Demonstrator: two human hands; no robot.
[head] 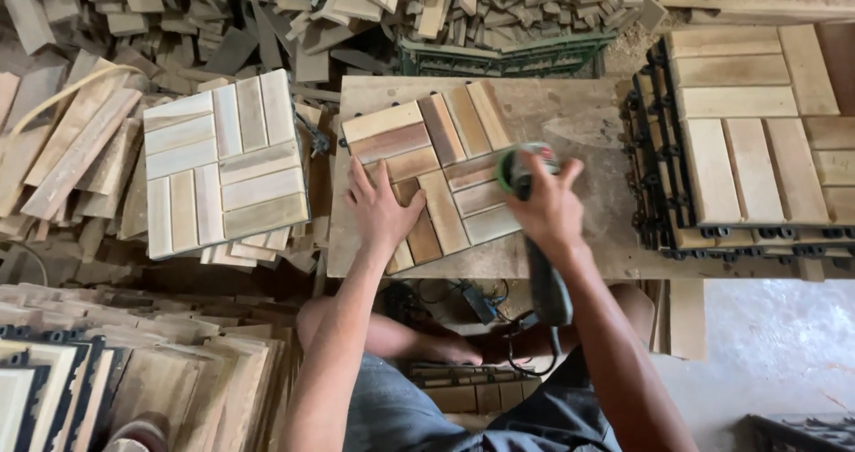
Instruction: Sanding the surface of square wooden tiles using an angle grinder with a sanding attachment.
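- On the wooden tile (pixel 436 171) in the middle of the scene, your left hand (pixel 381 210) lies flat with its fingers spread and relaxed, palm pressed on the near-left slats, gripping nothing.
- Just right of it, your right hand (pixel 545 204) is clenched around the body of a grinder (pixel 527 185), fingers wrapped over the top so the tool's green guard shows at its far-left side.
- The grinder's head sits on the tile's right-hand slats, touching the wood; its dark handle and cord run back toward you under your right forearm.
- The tile is a square of slats in mixed brown and pale tones, laid in blocks that alternate direction, and it rests slightly turned on a dusty work board (pixel 579 122).
- To the left, apart from the board, a paler finished tile (pixel 223 162) lies on top of loose slats.
- To the right, a stack of tiles (pixel 739 140) with black plastic grid backing stands just beside the board.
- At the far edge, a heap of short wood offcuts (pixel 356 7) spreads across the scene, with a green crate (pixel 499 58) partly buried in it.
- Near left, more tiles lean in a row (pixel 107 372).
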